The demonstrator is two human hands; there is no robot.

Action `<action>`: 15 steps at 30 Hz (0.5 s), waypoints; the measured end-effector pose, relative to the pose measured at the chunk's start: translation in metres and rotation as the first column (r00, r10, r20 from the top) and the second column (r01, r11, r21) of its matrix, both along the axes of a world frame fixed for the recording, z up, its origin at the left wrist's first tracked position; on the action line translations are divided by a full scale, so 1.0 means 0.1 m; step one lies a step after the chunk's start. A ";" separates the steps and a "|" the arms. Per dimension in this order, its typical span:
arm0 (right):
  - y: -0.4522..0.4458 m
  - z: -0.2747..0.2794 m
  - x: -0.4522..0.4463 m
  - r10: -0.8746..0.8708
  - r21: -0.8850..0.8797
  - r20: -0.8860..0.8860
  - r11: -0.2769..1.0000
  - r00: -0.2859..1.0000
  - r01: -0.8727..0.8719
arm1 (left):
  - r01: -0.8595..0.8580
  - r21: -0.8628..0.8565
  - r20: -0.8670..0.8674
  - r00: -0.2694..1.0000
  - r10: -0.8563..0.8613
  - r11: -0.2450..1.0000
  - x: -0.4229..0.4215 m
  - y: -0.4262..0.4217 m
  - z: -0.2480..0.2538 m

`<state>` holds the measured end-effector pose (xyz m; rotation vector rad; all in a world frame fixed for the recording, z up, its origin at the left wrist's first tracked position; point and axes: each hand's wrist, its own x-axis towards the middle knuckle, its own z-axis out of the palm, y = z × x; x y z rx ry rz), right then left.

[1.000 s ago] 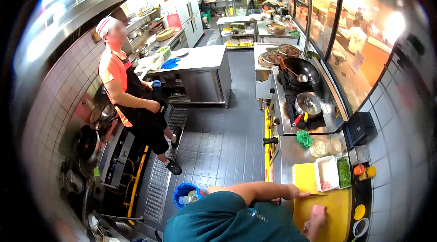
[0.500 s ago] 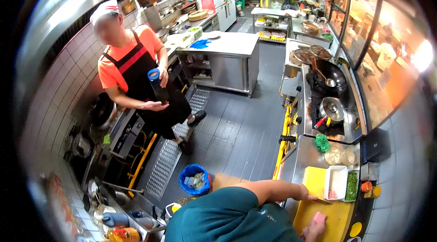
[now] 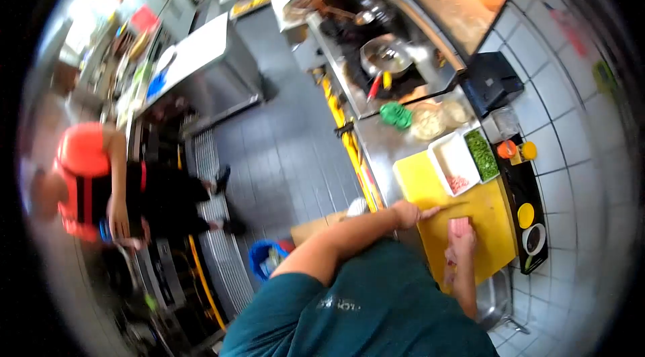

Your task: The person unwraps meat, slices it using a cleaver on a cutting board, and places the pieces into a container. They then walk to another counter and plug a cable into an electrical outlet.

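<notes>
My left hand (image 3: 407,213) is closed on a knife (image 3: 455,204), its forefinger stretched along it. The thin dark blade points right over the yellow cutting board (image 3: 494,239); the handle is hidden in my grip. Below the blade, my right hand (image 3: 463,244) is wrapped round a block of pink meat (image 3: 459,225), whose squared end faces the knife. Knife and meat are apart. Just beyond the blade, a white tray (image 3: 447,157) holds small pink diced pieces (image 3: 457,184) at its near end. Beside it stands a container of chopped greens (image 3: 481,155).
Behind the board are a green crumpled bag (image 3: 396,115), tubs (image 3: 428,122), a steel pan (image 3: 385,56) and a wok (image 3: 359,11). Small lidded jars (image 3: 506,149) line the wall. A sink (image 3: 495,300) adjoins the board. A co-worker (image 3: 84,175) stands left; a blue-lined bin (image 3: 266,259) is on the floor.
My view has swung toward the counter, so the board and both hands sit nearer the middle. The co-worker has shifted to the left edge. Both hands keep their hold.
</notes>
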<state>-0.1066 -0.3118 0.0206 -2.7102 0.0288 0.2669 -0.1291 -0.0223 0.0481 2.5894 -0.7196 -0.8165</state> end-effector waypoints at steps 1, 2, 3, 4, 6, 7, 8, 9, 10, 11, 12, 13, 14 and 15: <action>-0.12 -0.02 -0.11 0.002 0.054 -0.004 0.999 1.000 -0.002 | 0.003 0.058 -0.013 1.000 -0.002 0.998 -0.10 -0.07 0.17; -0.22 -0.02 -0.19 0.011 0.096 -0.014 0.995 1.000 -0.010 | 0.033 0.006 0.049 0.998 -0.033 0.999 -0.14 -0.16 0.06; 0.00 0.04 -0.06 -0.079 0.072 -0.009 0.994 0.997 0.079 | 0.071 -0.003 0.052 0.996 -0.071 0.997 0.13 0.05 0.04; -0.07 0.05 -0.21 -0.122 0.058 -0.044 0.991 0.992 0.124 | 0.083 -0.030 0.037 0.996 -0.082 0.996 0.03 -0.01 0.17; -0.03 0.07 -0.19 -0.205 0.045 -0.076 0.977 0.976 0.209 | 0.034 -0.110 -0.100 0.994 -0.045 0.993 0.08 0.03 0.29; -0.01 0.06 -0.16 -0.195 -0.001 -0.040 0.981 0.980 0.195 | 0.021 -0.136 -0.150 0.988 -0.041 0.991 0.21 0.06 0.35; 0.02 0.00 -0.13 -0.184 -0.044 0.002 0.982 0.983 0.184 | 0.078 -0.081 -0.146 0.985 -0.089 0.994 0.30 0.09 0.37; 0.06 -0.06 -0.06 -0.198 -0.050 -0.004 0.979 0.980 0.198 | 0.098 -0.086 -0.101 0.989 -0.106 0.992 0.38 0.13 0.41; 0.13 -0.05 0.02 -0.212 -0.057 -0.010 0.976 0.977 0.211 | 0.111 -0.090 -0.075 0.990 -0.118 0.990 0.46 0.20 0.46; 0.23 0.08 0.04 -0.246 -0.034 -0.053 0.969 0.968 0.244 | 0.123 -0.094 -0.023 0.992 -0.125 0.988 0.50 0.21 0.38; 0.31 0.20 0.03 -0.272 -0.018 -0.102 0.962 0.957 0.271 | 0.129 -0.097 -0.052 0.990 -0.135 0.987 0.54 0.20 0.32; 0.30 0.12 0.01 -0.259 0.120 -0.071 0.956 0.963 0.266 | 0.133 -0.101 -0.080 0.987 -0.141 0.986 0.60 0.23 0.35; 0.26 -0.04 -0.03 -0.251 0.257 -0.038 0.933 0.967 0.253 | 0.137 -0.104 -0.109 0.983 -0.148 0.985 0.65 0.26 0.36; 0.21 -0.20 -0.05 -0.251 0.387 -0.001 0.892 0.968 0.232 | 0.149 -0.105 -0.108 0.981 -0.160 0.983 0.68 0.28 0.34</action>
